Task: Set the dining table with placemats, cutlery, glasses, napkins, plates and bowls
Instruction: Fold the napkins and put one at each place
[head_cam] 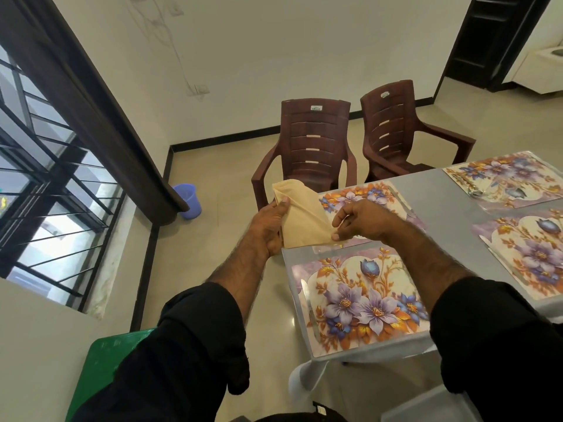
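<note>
The cream napkin [300, 214] is up in the air between both hands, over the near corner of the grey surface [438, 205], not yet laid down. The left hand [269, 223] grips its left edge, thumb pressed on the front of the cloth and the other fingers [274, 242] wrapped behind. This looks like the anchoring hold that keeps the fold from falling open. The right hand [362, 220] pinches the lower right corner between thumb and forefinger, with the remaining fingers curled loosely above it. That light pinch probably serves to draw the cloth taut or turn a corner over, so I judge the step in hand to be folding or shaping the napkin before it goes to a setting.

Just below the right fingers lies the nearest flowered placemat [362, 300], with a knife [309, 306] along its left edge. A second placemat [362, 196] sits directly beneath and beyond the napkin, partly hidden by it. Two more placemats [502, 178] lie further right of the fingers, with cutlery on them that is hard to make out. No plates, bowls or glasses show, so much of the task seems left to do.
</note>
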